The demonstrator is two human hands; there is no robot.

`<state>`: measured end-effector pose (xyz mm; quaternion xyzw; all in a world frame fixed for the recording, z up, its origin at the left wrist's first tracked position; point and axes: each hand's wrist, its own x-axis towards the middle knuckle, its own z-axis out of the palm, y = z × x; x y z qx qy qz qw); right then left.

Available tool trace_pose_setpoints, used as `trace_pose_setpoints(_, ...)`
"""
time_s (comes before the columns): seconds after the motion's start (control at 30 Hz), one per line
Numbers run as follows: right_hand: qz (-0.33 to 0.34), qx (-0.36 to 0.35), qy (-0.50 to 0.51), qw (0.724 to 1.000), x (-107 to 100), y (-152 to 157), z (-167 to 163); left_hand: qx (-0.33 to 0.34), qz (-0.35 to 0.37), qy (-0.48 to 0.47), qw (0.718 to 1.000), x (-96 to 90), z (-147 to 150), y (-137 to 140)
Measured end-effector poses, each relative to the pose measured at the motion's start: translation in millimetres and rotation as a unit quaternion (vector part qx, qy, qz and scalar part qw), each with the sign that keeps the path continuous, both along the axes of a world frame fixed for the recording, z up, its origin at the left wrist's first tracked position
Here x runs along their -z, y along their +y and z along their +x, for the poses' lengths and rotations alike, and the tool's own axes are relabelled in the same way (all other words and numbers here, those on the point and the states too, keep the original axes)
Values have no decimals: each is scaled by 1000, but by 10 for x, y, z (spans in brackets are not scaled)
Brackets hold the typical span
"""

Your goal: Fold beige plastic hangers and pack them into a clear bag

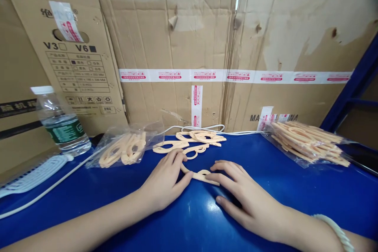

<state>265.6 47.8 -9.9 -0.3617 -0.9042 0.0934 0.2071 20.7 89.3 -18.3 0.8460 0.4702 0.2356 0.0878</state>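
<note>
A flat, curved beige cut-out piece [199, 176] with a looped opening lies low over the blue table between my hands. My left hand [167, 177] has its left end between thumb and fingers; part of the piece is hidden there. The fingertips of my right hand [240, 193] rest at its right end, with the thumb apart and the fingers spread. Just beyond, several loose beige cut-outs [201, 137] of similar shape lie overlapping on the table.
A clear bag of cut-outs [124, 151] lies at left, a fuller bag [307, 141] at right. On the left are a water bottle [63, 126], a pale blue hairbrush [38, 175] and a white cable [47, 193]. Cardboard [171, 47] stands behind the blue table [141, 224].
</note>
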Motion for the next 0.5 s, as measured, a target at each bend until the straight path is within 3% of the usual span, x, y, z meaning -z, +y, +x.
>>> trace_pose_setpoints(0.17, -12, 29, 24, 999, 19, -16, -14, 36, -25, -9, 999, -44, 16, -23)
trace_pose_setpoints(0.37, 3, 106, 48, 993, 111, 63, 16, 179, -22, -39, 983, -81, 28, -74)
trace_pose_setpoints(0.5, 12, 117, 45, 992, 164, 124, 45, 210, -10, -43, 977, -76, 38, -121)
